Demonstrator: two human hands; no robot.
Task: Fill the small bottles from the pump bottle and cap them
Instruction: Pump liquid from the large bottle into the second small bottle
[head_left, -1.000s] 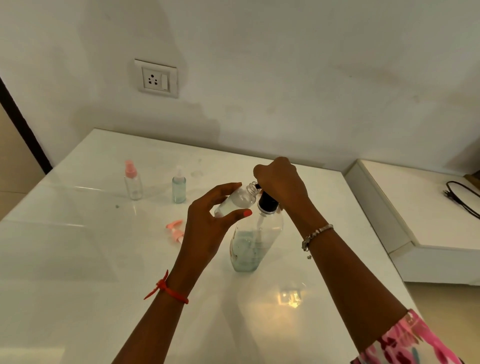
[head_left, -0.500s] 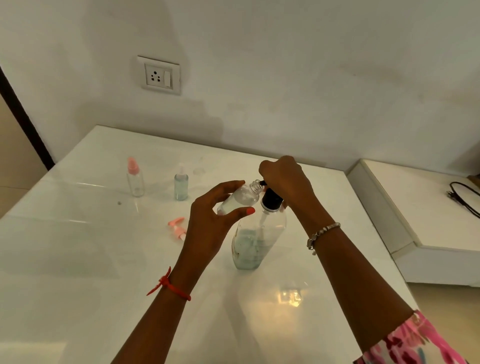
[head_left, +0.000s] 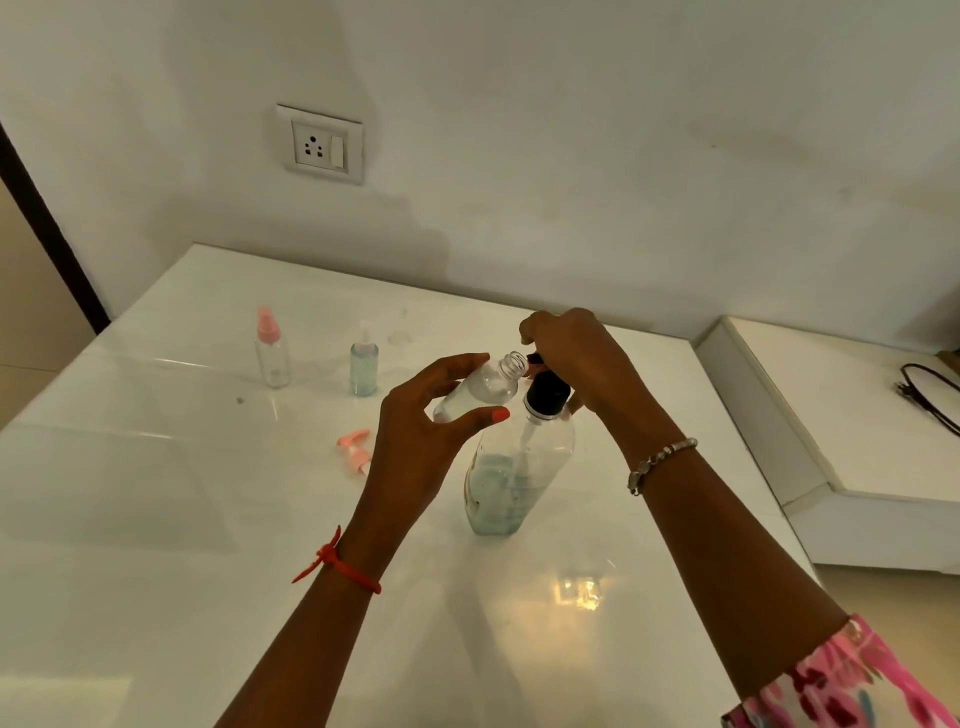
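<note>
A clear pump bottle (head_left: 511, 478) with a black pump head and pale blue liquid low inside stands mid-table. My right hand (head_left: 576, 358) is curled over the pump head. My left hand (head_left: 426, 431) grips a small clear uncapped bottle (head_left: 475, 392), tilted with its threaded mouth at the pump nozzle. A loose pink spray cap (head_left: 356, 451) lies on the table to the left. Farther back stand a small clear bottle with a pink cap (head_left: 271, 349) and a small bottle of blue liquid with a white cap (head_left: 363, 364).
The glossy white table (head_left: 156, 493) runs to a wall with a socket plate (head_left: 322, 145). A lower white ledge (head_left: 852, 431) at the right carries a black cable (head_left: 930, 395). The table's left edge drops to the floor.
My right hand has risen slightly with the pump head. The small bottle's mouth stays at the nozzle.
</note>
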